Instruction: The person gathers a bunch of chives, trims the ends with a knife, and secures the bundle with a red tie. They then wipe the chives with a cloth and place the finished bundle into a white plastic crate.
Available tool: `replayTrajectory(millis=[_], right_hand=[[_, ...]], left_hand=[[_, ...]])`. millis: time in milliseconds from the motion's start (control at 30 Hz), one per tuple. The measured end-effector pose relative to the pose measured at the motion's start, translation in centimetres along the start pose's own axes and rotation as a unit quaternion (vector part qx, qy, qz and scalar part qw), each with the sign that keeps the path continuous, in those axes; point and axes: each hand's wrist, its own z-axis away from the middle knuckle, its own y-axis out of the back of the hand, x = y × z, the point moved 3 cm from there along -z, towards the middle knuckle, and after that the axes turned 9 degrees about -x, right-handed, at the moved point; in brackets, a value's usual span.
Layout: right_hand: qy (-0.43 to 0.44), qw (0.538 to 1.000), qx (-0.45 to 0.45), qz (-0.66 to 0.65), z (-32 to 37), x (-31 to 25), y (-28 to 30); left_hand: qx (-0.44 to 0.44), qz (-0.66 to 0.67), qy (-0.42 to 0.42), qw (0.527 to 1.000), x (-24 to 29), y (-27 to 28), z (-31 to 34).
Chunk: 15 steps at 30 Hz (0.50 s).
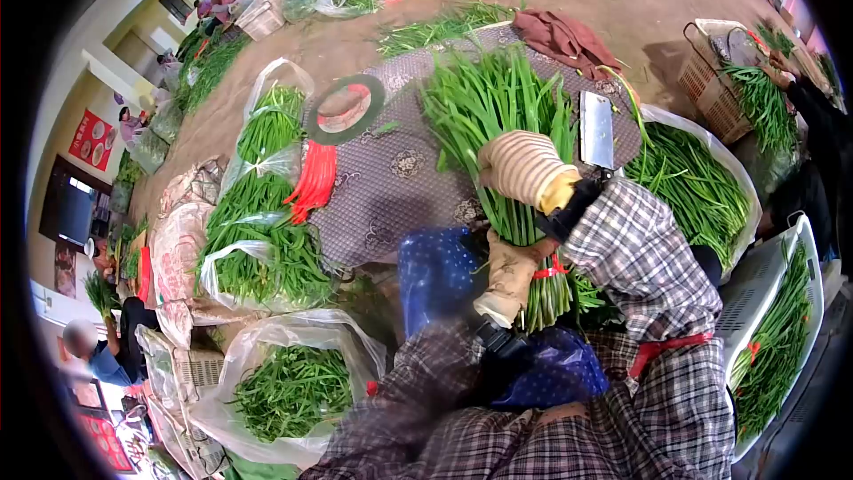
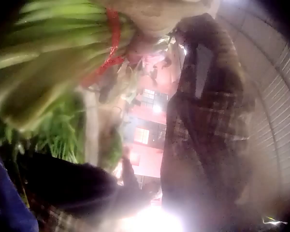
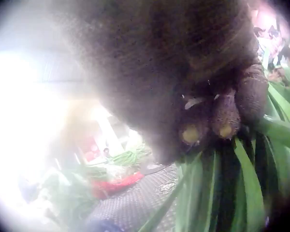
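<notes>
A thick bunch of garlic chives (image 1: 498, 98) stretches over the patterned cloth, leaves pointing away from me. My left hand (image 1: 511, 274), in a pale glove, grips its stem end. Just beside that hand a red tie (image 1: 551, 272) circles the stems; the left wrist view shows the red tie (image 2: 113, 41) close up around them. My right hand (image 1: 526, 167), in a striped glove, holds the bunch higher up, among the leaves. In the right wrist view the fingers (image 3: 224, 118) curl over the leaves (image 3: 208, 193), with worn yellow fingertips. To the right lies a cleaver (image 1: 596, 131).
On the cloth (image 1: 382, 200) lie a ring of tape (image 1: 345, 109) and red strips (image 1: 317, 180). Bagged greens stand left (image 1: 267, 253) and right (image 1: 689, 182). A white crate (image 1: 769, 329) is at the right, a brown cloth (image 1: 569, 40) at the far edge.
</notes>
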Motion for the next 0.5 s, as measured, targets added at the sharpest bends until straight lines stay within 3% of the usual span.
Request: replayTrajectory(millis=[67,100,167,200,233,300,333,367,433,467,500], right_hand=[[-0.004,1.0,-0.014,-0.018,0.5,0.2,-0.4],[-0.038,0.999,-0.016,-0.025,0.8,0.3,-0.3],[-0.027,0.998,0.055,-0.004,1.3,1.8,0.6],[0.001,0.992,0.121,-0.037,1.9,2.2,1.3],[0.006,0.993,0.117,-0.026,1.4,2.7,1.7],[0.015,0.994,0.104,-0.023,0.7,2.6,2.6],[0.024,0.995,0.095,0.007,0.7,1.9,3.0],[0.033,0.995,0.087,0.037,0.7,1.4,3.2],[0.06,0.989,0.12,0.064,0.9,1.5,3.6],[0.03,0.994,0.095,0.05,0.6,1.9,3.9],[0.002,0.997,0.07,0.036,0.4,2.1,4.0]], left_hand=[[-0.036,-0.057,0.009,0.998,3.8,0.5,0.3],[-0.011,0.006,0.052,0.999,5.0,0.3,0.5],[0.035,0.133,0.138,0.981,5.7,0.0,0.7],[0.015,0.177,0.147,0.973,4.0,0.0,0.8],[0.014,0.177,0.15,0.973,6.0,0.0,0.9],[0.035,0.045,0.197,0.979,9.8,0.2,1.2],[-0.07,0.322,0.031,0.944,8.6,0.2,1.5],[-0.069,0.324,0.03,0.943,6.8,0.7,1.6],[-0.156,0.223,0.084,0.959,7.3,1.3,1.2],[-0.082,0.406,0.144,0.899,4.5,0.8,1.4],[-0.082,0.408,0.144,0.898,3.7,0.8,1.1]])
